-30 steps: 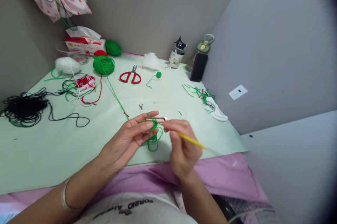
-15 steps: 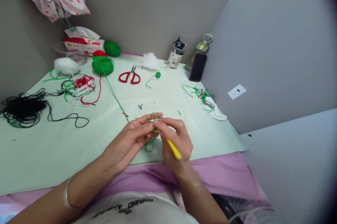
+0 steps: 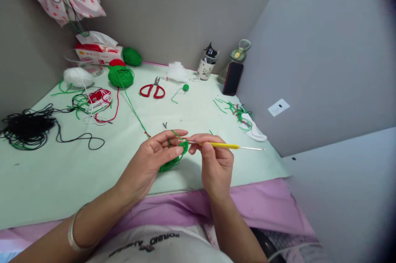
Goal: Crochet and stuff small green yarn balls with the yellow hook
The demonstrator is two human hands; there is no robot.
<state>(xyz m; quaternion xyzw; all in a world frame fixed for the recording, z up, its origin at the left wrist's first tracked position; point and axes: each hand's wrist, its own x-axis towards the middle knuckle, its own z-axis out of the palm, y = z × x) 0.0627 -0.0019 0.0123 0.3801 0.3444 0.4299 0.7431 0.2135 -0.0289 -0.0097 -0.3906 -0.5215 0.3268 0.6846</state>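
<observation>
My left hand [image 3: 154, 158] pinches a small green crochet piece [image 3: 182, 147] above the front of the pale green table [image 3: 62, 180], with loose green yarn [image 3: 168, 166] hanging under it. My right hand [image 3: 215, 162] grips a yellow-handled crochet hook [image 3: 221, 145], held level with its metal tip in the green piece and its other end pointing right. A green strand [image 3: 133, 108] runs from the work back to a green yarn ball [image 3: 121, 76].
Red scissors [image 3: 152, 89], a white yarn ball [image 3: 77, 76], tangled red, white and green threads [image 3: 94, 100] and black cord [image 3: 27, 127] lie to the left. A tissue pack [image 3: 95, 50], small bottles [image 3: 208, 65], a dark phone [image 3: 232, 78] and green scraps [image 3: 239, 114] sit at the back and right.
The right hand has swung the hook from pointing down toward me to lying level, pointing right. The left hand has kept its hold on the green piece.
</observation>
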